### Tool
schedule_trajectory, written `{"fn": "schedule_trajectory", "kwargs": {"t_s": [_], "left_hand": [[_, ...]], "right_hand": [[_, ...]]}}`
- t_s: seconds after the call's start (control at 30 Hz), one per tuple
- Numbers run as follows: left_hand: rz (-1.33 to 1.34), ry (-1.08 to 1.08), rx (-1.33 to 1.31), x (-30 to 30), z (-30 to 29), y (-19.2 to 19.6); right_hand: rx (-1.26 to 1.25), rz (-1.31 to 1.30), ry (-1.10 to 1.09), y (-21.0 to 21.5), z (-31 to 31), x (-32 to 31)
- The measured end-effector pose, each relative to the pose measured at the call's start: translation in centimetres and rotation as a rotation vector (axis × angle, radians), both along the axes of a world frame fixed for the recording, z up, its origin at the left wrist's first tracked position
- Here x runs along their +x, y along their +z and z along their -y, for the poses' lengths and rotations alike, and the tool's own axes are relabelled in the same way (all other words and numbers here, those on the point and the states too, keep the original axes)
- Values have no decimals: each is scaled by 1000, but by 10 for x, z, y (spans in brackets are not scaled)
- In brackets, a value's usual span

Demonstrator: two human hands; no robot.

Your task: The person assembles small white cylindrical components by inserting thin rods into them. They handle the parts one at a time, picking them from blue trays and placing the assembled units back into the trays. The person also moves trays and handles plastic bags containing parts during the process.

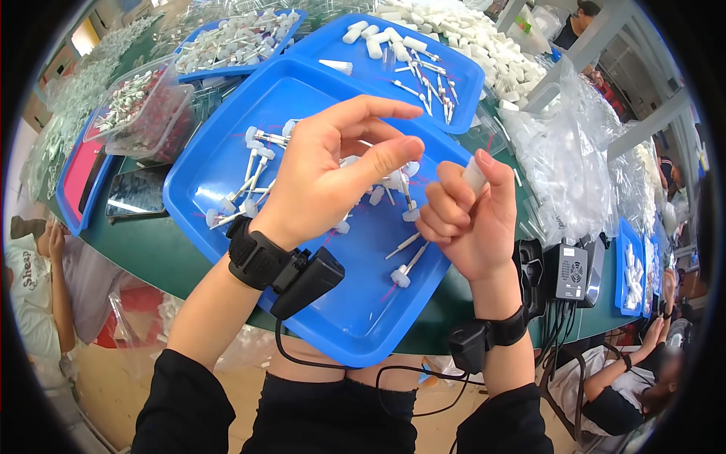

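Observation:
My left hand [321, 170] is over the near blue tray [227, 261], thumb and index finger apart, with nothing seen between them. To its right, my right hand [473, 216] is closed around a short white cylinder [474, 175], whose end shows between thumb and curled fingers. Below both hands lie several thin white rods with pale round caps [399, 277] and fine pink strands. My left hand hides part of this pile. Two rods lie just below my right fist; I cannot tell whether either touches it.
Behind stands a second blue tray [473, 79] with white cylinders and rods. Small parts fill another tray [234, 45] and clear plastic boxes [155, 113]. A phone [136, 193] lies left; plastic bags [563, 159] and a black device [571, 271] are right. Cables hang from my wrist straps. Other people sit at both sides.

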State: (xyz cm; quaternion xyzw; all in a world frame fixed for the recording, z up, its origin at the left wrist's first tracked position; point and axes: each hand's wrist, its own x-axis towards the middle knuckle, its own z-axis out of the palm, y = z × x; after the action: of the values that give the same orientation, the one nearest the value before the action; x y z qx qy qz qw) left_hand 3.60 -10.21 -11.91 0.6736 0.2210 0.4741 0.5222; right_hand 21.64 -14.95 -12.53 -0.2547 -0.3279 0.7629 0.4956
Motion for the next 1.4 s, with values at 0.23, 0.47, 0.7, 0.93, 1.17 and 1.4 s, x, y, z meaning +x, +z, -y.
{"fn": "schedule_trajectory", "kwargs": {"t_s": [0.23,0.47,0.7,0.93,1.17,1.4], "left_hand": [[-6,5,-13,0,1,1],[-39,4,-28,-1,1,-1],[-54,-7,-41,0,2,1],[-6,16,-70,1,0,-3],[-2,5,-60,3,-1,-3],[-25,34,-39,3,0,-3]], "right_hand": [[6,-69,-60,-4,-1,-3],[11,-162,62,-2,-3,-1],[-46,-215,29,-7,-2,2],[-19,-201,50,1,1,-4],[-77,-164,92,-1,0,-5],[-84,-186,-12,-2,2,-13]]}}
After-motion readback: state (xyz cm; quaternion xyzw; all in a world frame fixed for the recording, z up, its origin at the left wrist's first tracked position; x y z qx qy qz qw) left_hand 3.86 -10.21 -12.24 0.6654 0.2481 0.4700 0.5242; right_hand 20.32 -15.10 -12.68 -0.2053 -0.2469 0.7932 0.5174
